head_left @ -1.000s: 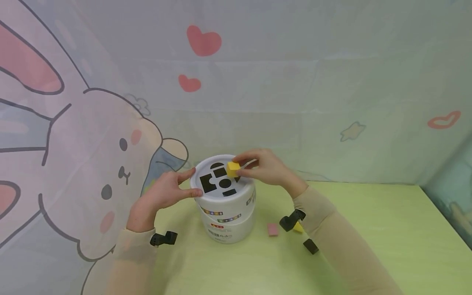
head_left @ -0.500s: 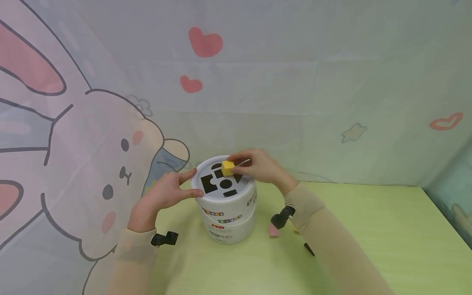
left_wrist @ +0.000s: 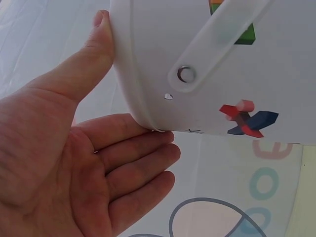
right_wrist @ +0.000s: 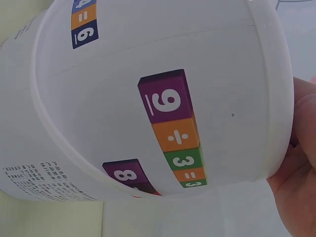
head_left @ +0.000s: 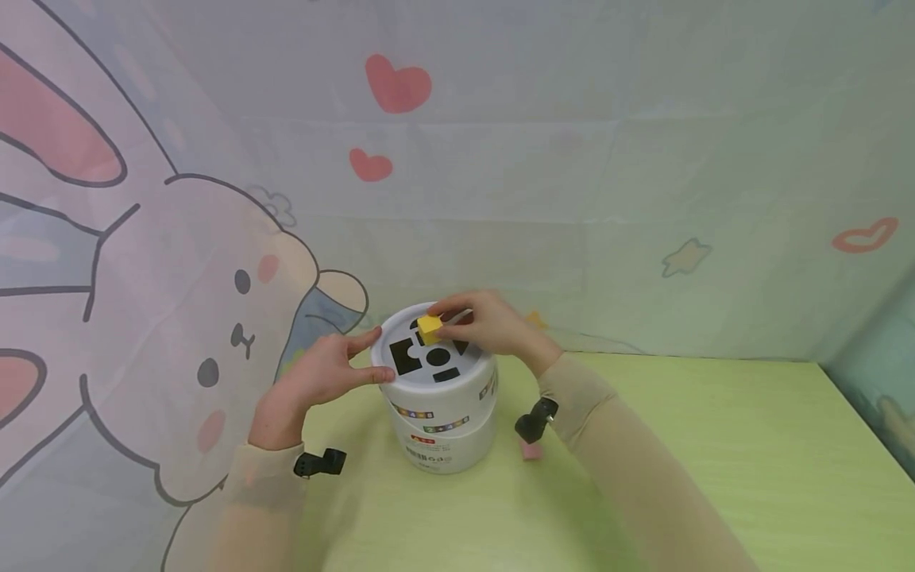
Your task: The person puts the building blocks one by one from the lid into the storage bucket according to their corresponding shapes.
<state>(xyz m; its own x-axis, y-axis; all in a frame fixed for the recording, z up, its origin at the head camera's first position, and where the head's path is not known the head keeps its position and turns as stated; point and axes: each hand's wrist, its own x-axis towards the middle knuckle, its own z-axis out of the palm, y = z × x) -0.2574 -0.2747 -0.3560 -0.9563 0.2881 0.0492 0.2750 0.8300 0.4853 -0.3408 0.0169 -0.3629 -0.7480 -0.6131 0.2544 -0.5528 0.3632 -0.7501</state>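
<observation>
A white bucket [head_left: 450,449] stands upright on the table, its lid [head_left: 468,371] pierced by several dark shaped holes. My right hand [head_left: 493,324] pinches a small yellow cube [head_left: 429,329] between thumb and fingers, close over the holes at the lid's far side. The cube overlaps a square hole and part of a half-round one. At the bucket's left, my left hand [head_left: 325,369] rests against the lid's rim with thumb and index finger spread. In the left wrist view its other fingers extend loosely under the bucket's side [left_wrist: 163,44]. The right wrist view hides the cube behind the bucket [right_wrist: 222,59].
A pink block [head_left: 531,451] lies on the green table [head_left: 715,445] right of the bucket, partly behind the right wrist's black camera [head_left: 536,419]. A printed cloth backdrop [head_left: 515,199] rises behind the table. A translucent handle [left_wrist: 217,44] hangs along the bucket's side.
My right hand has moved left over the lid with the yellow cube. The right forearm now covers the yellow and black pieces on the table. My left hand stays at the rim.
</observation>
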